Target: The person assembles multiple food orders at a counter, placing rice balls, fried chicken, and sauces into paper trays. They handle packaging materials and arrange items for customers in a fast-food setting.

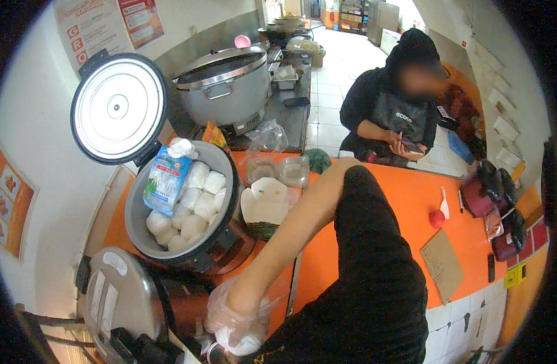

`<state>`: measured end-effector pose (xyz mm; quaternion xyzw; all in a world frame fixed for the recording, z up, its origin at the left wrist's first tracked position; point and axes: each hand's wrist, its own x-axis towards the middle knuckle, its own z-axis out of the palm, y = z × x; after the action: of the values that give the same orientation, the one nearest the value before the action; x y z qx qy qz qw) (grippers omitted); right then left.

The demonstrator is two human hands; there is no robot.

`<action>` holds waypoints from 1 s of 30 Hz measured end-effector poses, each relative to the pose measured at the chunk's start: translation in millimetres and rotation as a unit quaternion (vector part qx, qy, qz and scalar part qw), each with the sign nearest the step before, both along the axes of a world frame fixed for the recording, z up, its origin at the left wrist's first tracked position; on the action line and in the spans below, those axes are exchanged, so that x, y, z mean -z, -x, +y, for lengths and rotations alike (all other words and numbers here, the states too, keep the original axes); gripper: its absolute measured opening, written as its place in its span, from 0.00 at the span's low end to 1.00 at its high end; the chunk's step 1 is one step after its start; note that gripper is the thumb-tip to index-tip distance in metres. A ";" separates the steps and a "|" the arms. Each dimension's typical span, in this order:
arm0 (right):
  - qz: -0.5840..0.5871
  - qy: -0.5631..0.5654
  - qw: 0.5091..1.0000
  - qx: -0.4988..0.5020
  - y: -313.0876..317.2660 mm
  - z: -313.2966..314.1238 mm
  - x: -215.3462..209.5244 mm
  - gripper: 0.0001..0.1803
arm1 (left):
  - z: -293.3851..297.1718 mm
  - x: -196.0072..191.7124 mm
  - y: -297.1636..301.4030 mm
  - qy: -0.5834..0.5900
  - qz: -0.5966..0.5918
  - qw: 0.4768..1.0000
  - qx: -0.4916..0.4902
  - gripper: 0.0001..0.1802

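Note:
My right hand [234,303], in a clear plastic glove, reaches down at the lower middle, with my forearm bent across the orange counter. Its fingers are closed round a white bundle [241,343], partly hidden. A round metal rim [215,353] shows just beside it at the lower edge. Beyond the hand stands an open rice cooker [133,209], its lid [117,108] tipped up. Inside lie several white wrapped portions [193,225] and a blue and white plastic packet [164,182]. My left hand is out of view.
A closed cooker [117,297] stands near left. Beyond the open one are a white paper box [263,203], clear plastic tubs [292,171] and a large grey pot [221,91]. Across the orange counter [375,173], a person [406,97] in black holds a phone. Cardboard [441,267] lies at right.

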<state>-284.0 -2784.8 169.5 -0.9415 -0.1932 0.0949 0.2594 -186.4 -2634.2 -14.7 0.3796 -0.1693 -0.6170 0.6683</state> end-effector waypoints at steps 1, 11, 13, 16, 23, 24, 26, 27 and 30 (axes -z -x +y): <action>-0.046 0.035 0.998 -0.014 -0.3 -2.8 -3.5 0.16 | 0.4 -0.7 1.0 0.002 -0.004 1.000 0.010 0.46; -0.065 0.248 0.864 0.433 -140.4 -257.0 47.0 0.20 | 24.7 -6.6 1.9 0.066 -0.015 0.988 0.138 0.48; 0.021 0.246 0.833 0.495 -149.4 -282.8 78.8 0.25 | 33.9 -10.8 3.5 0.086 -0.012 0.985 0.151 0.48; 0.055 0.292 0.792 0.533 -173.4 -290.5 101.5 0.29 | 47.6 -11.8 -0.9 0.121 -0.005 0.982 0.145 0.49; 0.075 0.237 0.732 0.635 -184.5 -278.5 95.4 0.26 | 74.4 -22.4 4.9 0.119 0.022 0.990 0.077 0.54; 0.117 0.270 0.769 0.567 -173.7 -302.9 114.0 0.27 | 77.2 -13.3 1.0 0.108 0.000 0.990 0.089 0.55; 0.188 0.341 0.800 0.456 -153.6 -348.4 146.0 0.29 | 81.1 -11.8 -1.2 0.102 -0.018 0.990 0.100 0.55; 0.209 0.377 0.811 0.395 -165.3 -328.8 139.5 0.30 | 87.9 -12.5 -0.2 0.099 -0.014 0.992 0.078 0.56; 0.202 0.456 0.801 0.332 -169.0 -282.8 135.4 0.32 | 103.5 -15.6 1.3 0.051 -0.109 0.992 0.037 0.56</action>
<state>-115.0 -3067.6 34.1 -0.9171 0.2540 0.2678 -0.1509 -187.7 -2530.7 0.9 0.4035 -0.2868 -0.5864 0.6412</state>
